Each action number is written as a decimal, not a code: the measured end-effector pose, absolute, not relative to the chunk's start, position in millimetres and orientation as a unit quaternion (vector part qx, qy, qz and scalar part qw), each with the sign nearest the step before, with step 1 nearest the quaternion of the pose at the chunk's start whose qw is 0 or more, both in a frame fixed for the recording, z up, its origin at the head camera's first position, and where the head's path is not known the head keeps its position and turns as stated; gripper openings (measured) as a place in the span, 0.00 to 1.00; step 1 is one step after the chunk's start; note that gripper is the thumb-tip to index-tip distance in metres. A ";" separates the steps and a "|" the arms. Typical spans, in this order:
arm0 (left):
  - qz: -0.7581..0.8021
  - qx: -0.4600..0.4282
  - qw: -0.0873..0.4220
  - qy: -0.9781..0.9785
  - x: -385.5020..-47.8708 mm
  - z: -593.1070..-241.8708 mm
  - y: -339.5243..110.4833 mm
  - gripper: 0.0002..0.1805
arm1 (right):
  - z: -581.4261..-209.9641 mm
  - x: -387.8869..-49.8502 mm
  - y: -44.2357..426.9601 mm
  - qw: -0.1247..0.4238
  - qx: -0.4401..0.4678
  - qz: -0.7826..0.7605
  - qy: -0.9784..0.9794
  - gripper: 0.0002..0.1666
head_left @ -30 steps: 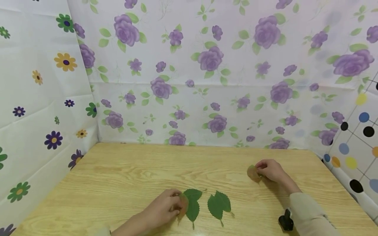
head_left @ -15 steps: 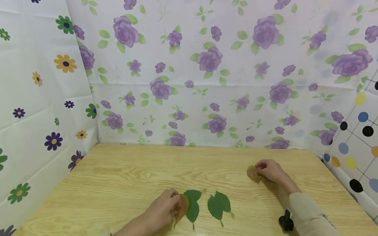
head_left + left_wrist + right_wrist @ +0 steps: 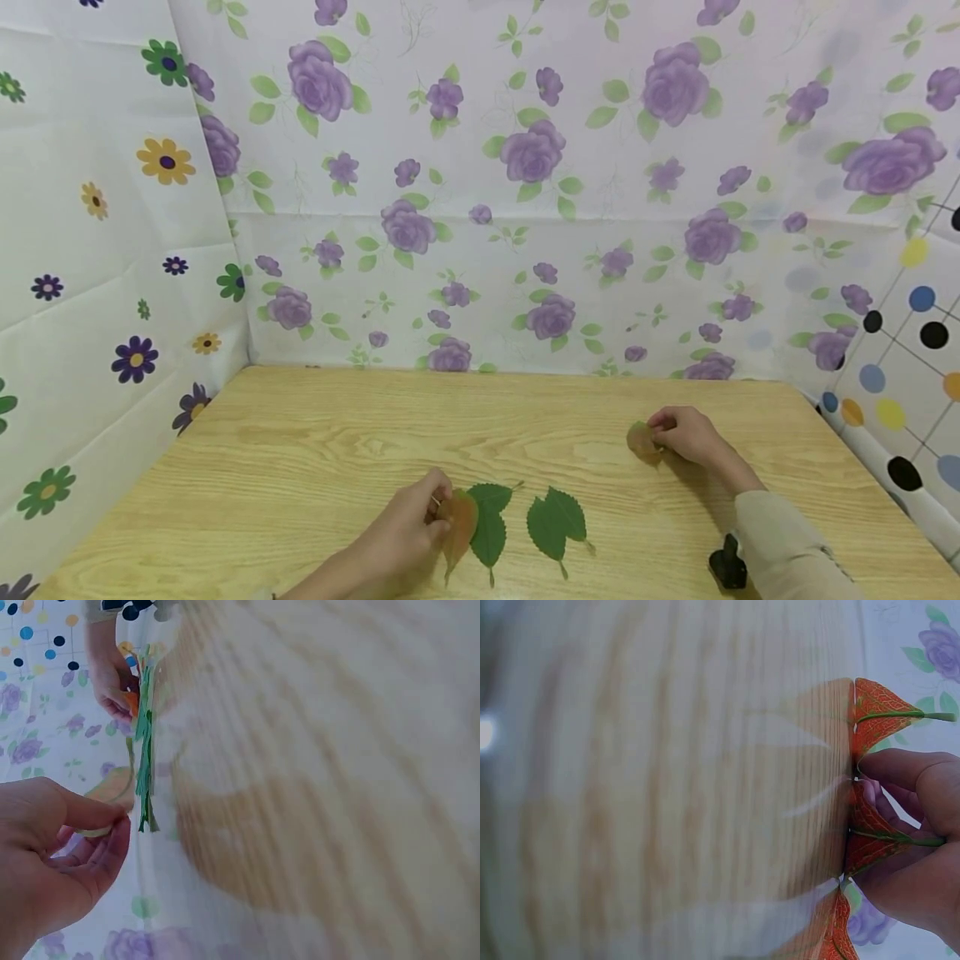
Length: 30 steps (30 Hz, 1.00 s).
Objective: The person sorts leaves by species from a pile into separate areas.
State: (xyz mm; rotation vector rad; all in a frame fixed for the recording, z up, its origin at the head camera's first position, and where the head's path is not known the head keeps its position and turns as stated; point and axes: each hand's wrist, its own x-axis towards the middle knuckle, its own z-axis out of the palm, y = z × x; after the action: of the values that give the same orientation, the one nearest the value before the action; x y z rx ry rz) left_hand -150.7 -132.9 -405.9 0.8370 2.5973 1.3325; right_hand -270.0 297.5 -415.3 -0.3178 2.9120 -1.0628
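Observation:
In the head view my left hand (image 3: 408, 525) pinches the edge of an orange-brown leaf (image 3: 460, 527) between thumb and fingertips. That leaf overlaps or touches a pair of joined green leaves (image 3: 490, 533) on its right. A second green leaf pair (image 3: 555, 518) lies flat a little farther right. Toward the back right, my right hand (image 3: 688, 437) grips a smaller-looking orange leaf piece (image 3: 641, 442) at the table top. The right wrist view has red-orange leaves with green veins, one (image 3: 874, 829) between thumb and fingers and another (image 3: 881, 714) above it.
A black object with an upright stub (image 3: 727, 563) stands near the right forearm. The wood-grain table (image 3: 337, 450) meets a purple-flowered cloth (image 3: 480, 250) at its back edge. Patterned cloths also hang at the left and right.
My left hand has shifted slightly left on the leaf, and more of the leaf's surface shows. My right hand, its leaf and the green leaves have stayed in place.

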 end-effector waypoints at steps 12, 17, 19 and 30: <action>0.471 0.244 0.068 0.845 -153.5 -402.4 -134.8 0.12 | -415.3 -268.0 299.0 0.009 -0.107 -0.339 0.935 0.09; 0.487 0.234 0.081 0.838 -155.1 -401.6 -133.7 0.07 | -415.3 -267.2 299.1 0.011 -0.106 -0.340 0.934 0.09; 0.489 0.230 0.081 0.837 -156.3 -401.2 -132.9 0.05 | -415.3 -267.1 298.8 0.012 -0.104 -0.341 0.934 0.09; 0.511 0.220 0.073 0.828 -168.4 -398.5 -116.8 0.05 | -414.4 -268.8 296.5 0.011 -0.106 -0.340 0.934 0.09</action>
State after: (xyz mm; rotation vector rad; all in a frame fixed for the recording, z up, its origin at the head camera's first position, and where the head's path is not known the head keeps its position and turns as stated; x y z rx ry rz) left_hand -168.4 -116.8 -398.5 0.6608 2.4862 1.5354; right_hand -268.8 296.5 -414.4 -0.3302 2.9154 -1.0601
